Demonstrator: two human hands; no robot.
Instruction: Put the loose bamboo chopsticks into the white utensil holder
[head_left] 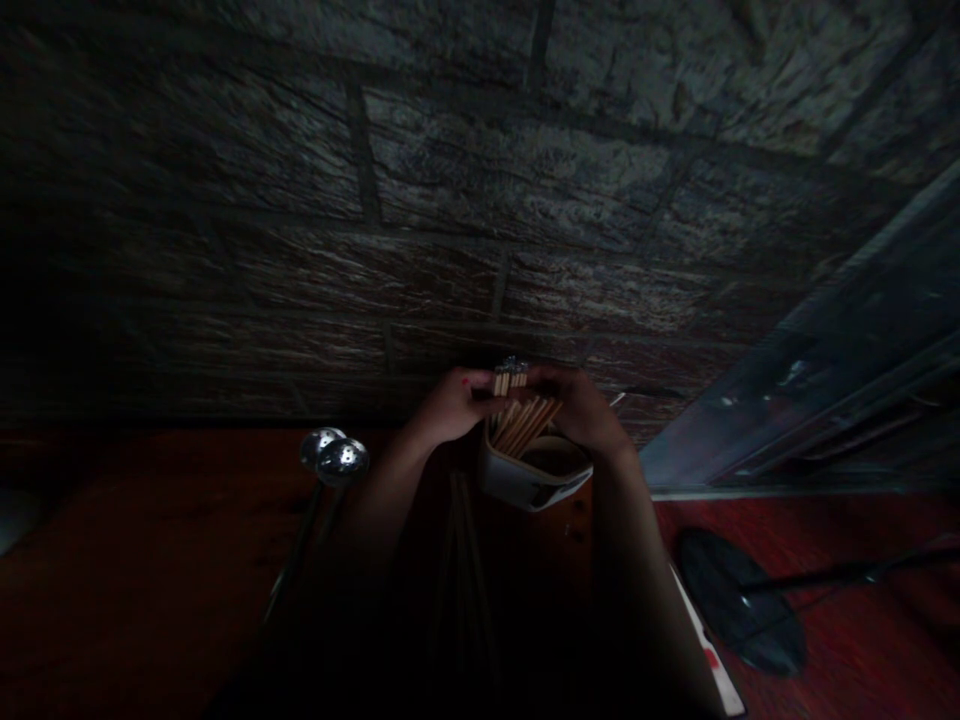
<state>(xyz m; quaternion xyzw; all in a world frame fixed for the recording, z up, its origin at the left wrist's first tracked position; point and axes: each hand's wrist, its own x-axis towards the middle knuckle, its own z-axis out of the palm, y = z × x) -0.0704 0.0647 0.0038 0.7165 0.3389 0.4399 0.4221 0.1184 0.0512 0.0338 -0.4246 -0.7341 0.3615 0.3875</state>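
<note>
Both of my hands are together above a pale, angular container (517, 485). My left hand (450, 405) is closed around the left side of a small bundle of chopsticks (511, 382) with shiny silvery ends. From the right, my right hand (581, 408) closes on the same bundle, its fingers partly in shadow. Just below, more wooden chopsticks (529, 428) lean inside the container toward its left side. A few long thin sticks (463, 540) lie on the dark table between my forearms.
Two perforated metal ladles (341, 462) lie left of my left forearm on the wooden table (150, 560). A rough brick wall (450, 260) rises right behind my hands. On the red floor at right stands a round black base with a pole (739, 600).
</note>
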